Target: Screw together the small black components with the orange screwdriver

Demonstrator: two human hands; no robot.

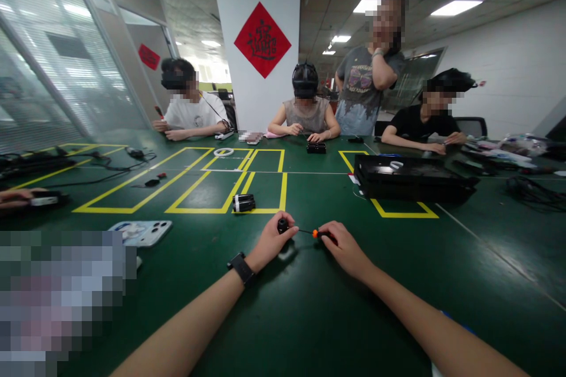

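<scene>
I see the left hand (pixel 268 242) pinching a round black part (pixel 282 225). Beside it, the right hand (pixel 344 245) holds a screwdriver (pixel 315 234), probably lining up; that needs steadiness.

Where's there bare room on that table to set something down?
Bare green table lies between the forearms, and between the right hand and black box. It's crowded around the far-right cables, and towards the left hand, where a screwdriver-like tool reaches across.
</scene>
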